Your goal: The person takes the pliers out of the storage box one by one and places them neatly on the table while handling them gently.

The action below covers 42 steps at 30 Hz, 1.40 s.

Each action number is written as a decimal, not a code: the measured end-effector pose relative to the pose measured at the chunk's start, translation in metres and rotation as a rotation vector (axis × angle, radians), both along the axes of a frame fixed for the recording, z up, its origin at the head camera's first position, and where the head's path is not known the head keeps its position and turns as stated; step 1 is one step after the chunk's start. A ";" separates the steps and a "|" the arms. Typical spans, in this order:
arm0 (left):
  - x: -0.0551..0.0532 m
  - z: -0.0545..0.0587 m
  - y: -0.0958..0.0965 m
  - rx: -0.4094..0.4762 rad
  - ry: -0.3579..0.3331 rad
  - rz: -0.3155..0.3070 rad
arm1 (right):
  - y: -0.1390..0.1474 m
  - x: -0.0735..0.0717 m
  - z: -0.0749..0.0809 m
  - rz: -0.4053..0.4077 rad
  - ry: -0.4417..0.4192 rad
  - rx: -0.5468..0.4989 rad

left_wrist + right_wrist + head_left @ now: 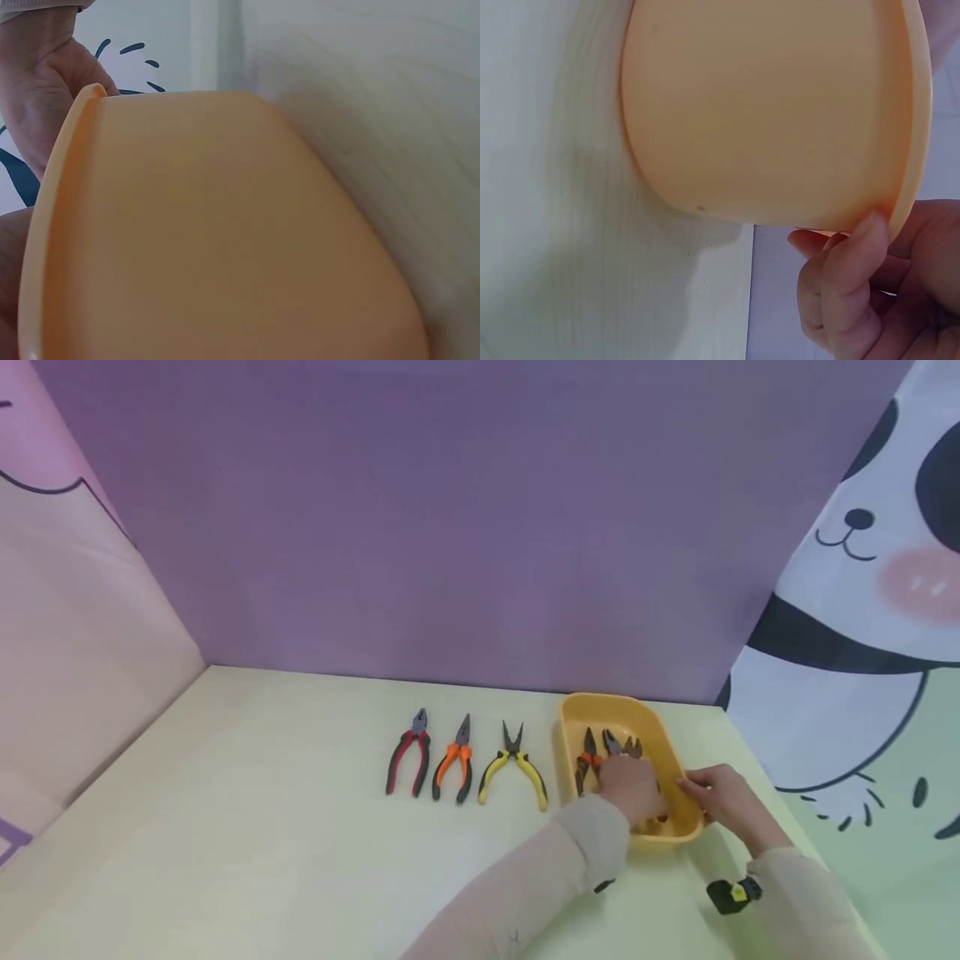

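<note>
A yellow-orange plastic tray (663,841) stands at the right end of the table, holding several pliers. My left hand (632,787) reaches down inside it over the tools; its fingers are hidden, so I cannot tell what they hold. Beyond it in the tray show orange-and-black-handled pliers (589,745), a grey plier head (611,742) and a brownish one (634,748). With thumb and curled fingers, my right hand (723,797) pinches the tray's right rim; the right wrist view shows this hand (855,292) at the rim's corner.
Left of the tray, three pliers lie in a row, heads pointing away: red-and-black (419,724), orange-and-black (462,737) and yellow-and-black (513,750). A purple wall (480,527) rises behind the pale table (247,827). A panda-printed panel (840,710) borders the right side.
</note>
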<state>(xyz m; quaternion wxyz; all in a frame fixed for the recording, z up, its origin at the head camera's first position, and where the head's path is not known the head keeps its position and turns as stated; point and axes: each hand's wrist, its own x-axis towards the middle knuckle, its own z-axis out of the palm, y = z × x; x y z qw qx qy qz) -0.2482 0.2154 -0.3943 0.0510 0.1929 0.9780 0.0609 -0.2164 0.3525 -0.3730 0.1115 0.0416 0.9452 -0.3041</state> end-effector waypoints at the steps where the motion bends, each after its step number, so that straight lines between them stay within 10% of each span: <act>1: 0.001 -0.001 0.000 -0.018 0.004 -0.002 | 0.000 0.001 -0.001 -0.004 -0.004 -0.002; 16: -0.001 0.004 0.007 -0.093 -0.007 0.052 | 0.002 0.001 0.000 0.010 0.013 0.010; 42: -0.007 0.002 -0.019 0.096 0.008 -0.047 | 0.001 0.000 -0.002 0.013 0.037 0.006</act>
